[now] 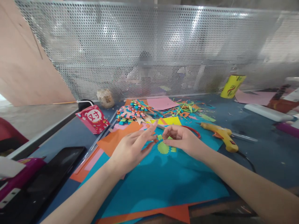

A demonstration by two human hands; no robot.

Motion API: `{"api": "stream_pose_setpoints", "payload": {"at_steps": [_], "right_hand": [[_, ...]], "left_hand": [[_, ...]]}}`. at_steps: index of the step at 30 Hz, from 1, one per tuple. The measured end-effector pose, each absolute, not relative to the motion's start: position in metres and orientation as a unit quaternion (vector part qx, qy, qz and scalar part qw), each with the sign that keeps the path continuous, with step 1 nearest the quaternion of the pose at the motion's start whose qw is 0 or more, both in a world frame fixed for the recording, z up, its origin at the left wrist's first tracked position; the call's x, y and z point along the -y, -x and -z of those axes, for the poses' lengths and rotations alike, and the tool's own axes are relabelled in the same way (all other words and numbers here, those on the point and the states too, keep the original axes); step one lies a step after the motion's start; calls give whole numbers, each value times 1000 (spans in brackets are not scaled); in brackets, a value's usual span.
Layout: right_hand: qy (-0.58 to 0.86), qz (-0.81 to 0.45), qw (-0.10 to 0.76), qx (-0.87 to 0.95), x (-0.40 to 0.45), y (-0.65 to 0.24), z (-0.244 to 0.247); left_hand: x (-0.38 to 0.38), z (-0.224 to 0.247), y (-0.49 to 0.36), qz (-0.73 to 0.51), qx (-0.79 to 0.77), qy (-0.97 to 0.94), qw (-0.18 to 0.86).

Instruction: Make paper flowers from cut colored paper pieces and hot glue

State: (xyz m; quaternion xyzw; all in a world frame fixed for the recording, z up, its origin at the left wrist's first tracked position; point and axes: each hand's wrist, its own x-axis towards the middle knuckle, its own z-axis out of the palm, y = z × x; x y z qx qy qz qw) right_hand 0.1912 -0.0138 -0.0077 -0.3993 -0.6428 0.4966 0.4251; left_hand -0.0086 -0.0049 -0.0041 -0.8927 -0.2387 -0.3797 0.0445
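My left hand (132,147) hovers over the blue paper (149,183), its index finger stretched out and its thumb near another fingertip; anything between them is too small to make out. Facing it, my right hand (183,140) has curled fingers, with thumb and forefinger brought close together; I cannot see clearly what they hold. Just below and between the hands lies a light green scalloped paper circle (163,148). Small green scraps (173,149) are beside it. Behind my right hand shows the red handle (195,130) of scissors, partly hidden.
A yellow glue gun (221,134) with its cord lies on the right. Fringed paper strips (135,112) and thin offcuts (187,107) are heaped behind. Left are a red packet (94,119) and a black phone-like slab (49,180). A perforated metal screen (93,46) closes the back; a person sits beyond.
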Motion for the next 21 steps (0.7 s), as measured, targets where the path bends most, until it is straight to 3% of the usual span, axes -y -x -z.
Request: {"api": "stream_pose_setpoints", "payload": {"at_steps": [21], "right_hand": [[399,-510,448,616,13,-190,6]], "left_hand": [[7,4,8,388,242,889,15]]}}
